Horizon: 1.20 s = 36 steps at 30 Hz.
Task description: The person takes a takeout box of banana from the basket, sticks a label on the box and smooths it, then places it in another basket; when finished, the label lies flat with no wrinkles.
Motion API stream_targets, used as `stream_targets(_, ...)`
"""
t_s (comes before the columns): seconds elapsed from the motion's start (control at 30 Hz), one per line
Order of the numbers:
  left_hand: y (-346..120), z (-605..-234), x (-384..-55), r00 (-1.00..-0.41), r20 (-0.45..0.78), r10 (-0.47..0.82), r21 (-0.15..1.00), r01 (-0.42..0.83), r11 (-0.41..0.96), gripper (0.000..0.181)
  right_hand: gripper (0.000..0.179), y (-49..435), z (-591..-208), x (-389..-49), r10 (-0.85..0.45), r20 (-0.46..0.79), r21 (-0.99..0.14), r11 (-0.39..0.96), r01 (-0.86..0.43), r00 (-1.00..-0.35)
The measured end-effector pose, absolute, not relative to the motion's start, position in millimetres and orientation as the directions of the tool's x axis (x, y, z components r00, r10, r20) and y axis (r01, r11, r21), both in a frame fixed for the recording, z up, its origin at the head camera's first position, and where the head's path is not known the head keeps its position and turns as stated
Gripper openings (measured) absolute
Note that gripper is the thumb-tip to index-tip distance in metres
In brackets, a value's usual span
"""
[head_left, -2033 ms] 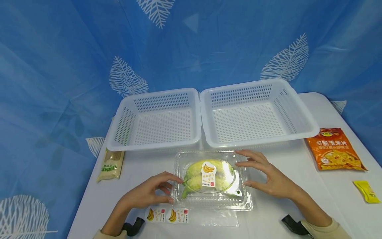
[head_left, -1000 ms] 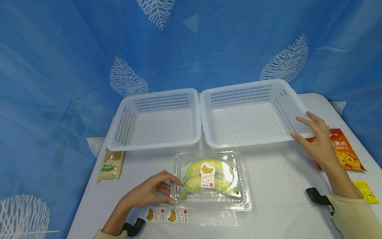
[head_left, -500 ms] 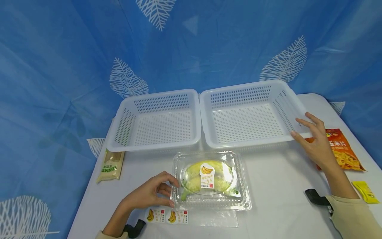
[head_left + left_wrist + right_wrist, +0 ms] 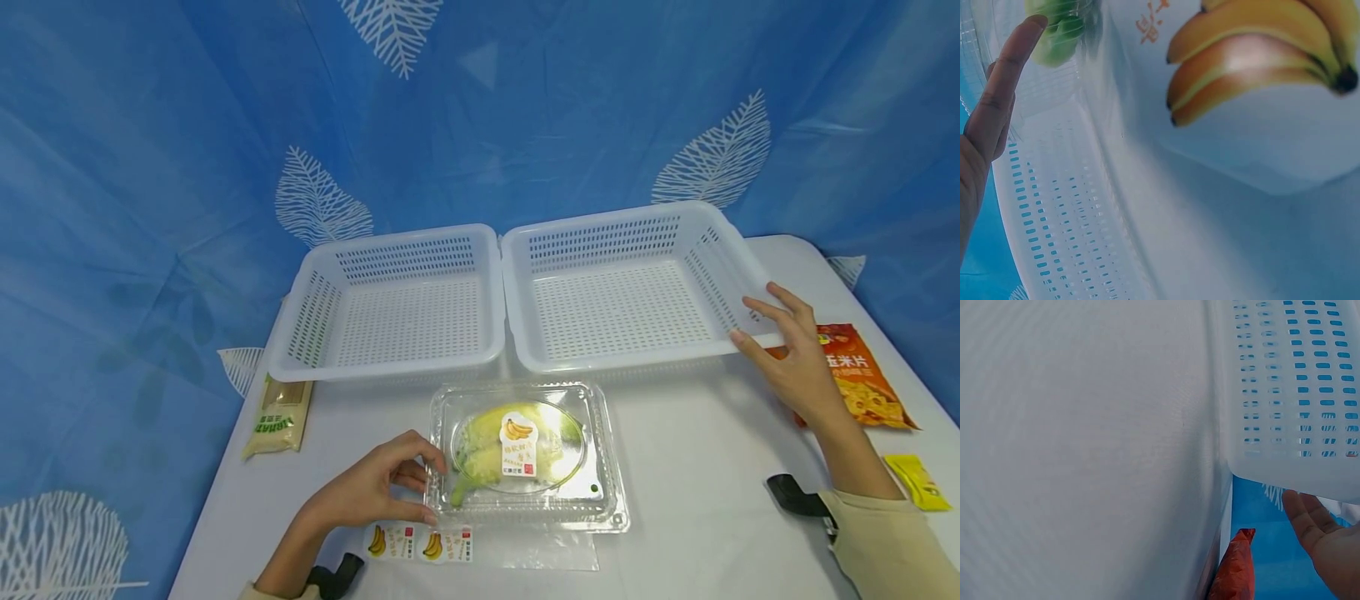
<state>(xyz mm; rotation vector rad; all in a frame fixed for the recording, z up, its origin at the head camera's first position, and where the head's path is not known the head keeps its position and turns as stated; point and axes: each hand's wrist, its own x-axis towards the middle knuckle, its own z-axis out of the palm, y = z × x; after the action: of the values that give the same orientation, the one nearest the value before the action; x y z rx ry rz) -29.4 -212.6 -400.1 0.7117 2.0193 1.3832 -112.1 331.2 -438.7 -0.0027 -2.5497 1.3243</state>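
A clear plastic clamshell box [image 4: 592, 500] lies in the middle of the table with bananas [image 4: 480, 462] inside. A banana label [image 4: 519, 450] is stuck on its lid. My left hand [image 4: 378, 483] holds the box's left side, index finger at the upper edge and thumb near the front corner; in the left wrist view the index finger [image 4: 1007, 81] lies along the clear plastic. My right hand [image 4: 795, 362] is at the front right corner of the right white basket [image 4: 637, 358], fingers spread. In the right wrist view its fairly straight fingertips are right at the basket's end.
A left white basket [image 4: 390, 371] stands beside the right one. A strip with banana stickers [image 4: 442, 543] lies before the box. A beige snack pack [image 4: 277, 421] lies left; an orange corn chip bag [image 4: 870, 392] and small yellow packet [image 4: 918, 483] lie right.
My right hand has left the box's right side and moved right to the basket corner, where it stays. The box and left hand have shifted slightly left.
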Motion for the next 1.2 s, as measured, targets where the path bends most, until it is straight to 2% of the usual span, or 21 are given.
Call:
stream_targets(0.3,-215.2,-397.3,-28.0,-0.685,-0.156,0.711,0.938,0.122,0.323,0.044,0.056,331.6,-439.1,-112.6,0.125,0.227,-0.810,0.574,-0.115,-0.966)
stream_targets(0.63,-222.0,-382.0,-24.4,-0.677,-0.097,0.730,0.953,0.149,0.264,0.043,0.059,331.0,-438.1,-112.5,0.127,0.221,-0.814,0.570,-0.112,-0.967)
stream_targets(0.97,-224.6,-365.8,-20.9,-0.667,-0.012,0.745,0.949,0.228,0.219,0.045,0.071,331.3,-434.4,-111.0,0.132,0.190,-0.806,0.586,-0.078,-0.973)
stream_targets(1.2,-220.0,-355.5,-32.1,-0.665,0.024,0.746,0.935,0.278,0.219,0.046,0.069,331.4,-435.1,-111.3,0.126,0.194,-0.811,0.579,-0.087,-0.973)
